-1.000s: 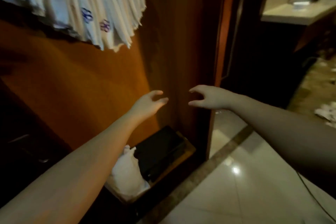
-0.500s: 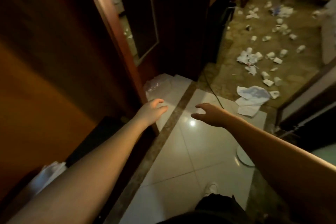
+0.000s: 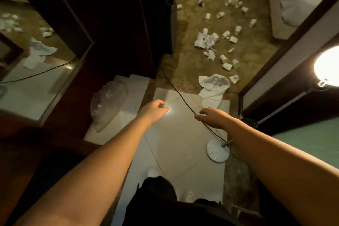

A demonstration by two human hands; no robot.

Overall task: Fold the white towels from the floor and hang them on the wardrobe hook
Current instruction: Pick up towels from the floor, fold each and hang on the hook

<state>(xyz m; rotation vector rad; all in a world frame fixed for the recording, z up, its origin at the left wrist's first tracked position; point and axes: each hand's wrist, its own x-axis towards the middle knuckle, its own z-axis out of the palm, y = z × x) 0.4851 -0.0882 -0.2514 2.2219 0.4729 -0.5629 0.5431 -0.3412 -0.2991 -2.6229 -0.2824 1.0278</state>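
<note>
Both hands empty, left hand (image 3: 155,109) and right hand (image 3: 211,116) loosely open, towel (image 3: 213,86) upper right of centre, but that black cord (image 3: 181,95) crossing between could snag a reach.

Tiled floor (image 3: 176,145): white towel (image 3: 212,88), black cable (image 3: 185,101), scattered paper cups (image 3: 227,35), round lamp base (image 3: 218,152)

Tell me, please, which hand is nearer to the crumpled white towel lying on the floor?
Right. The right hand hovers just below the crumpled white towel; the left hand is well off to its left, over the white floor tile.
</note>
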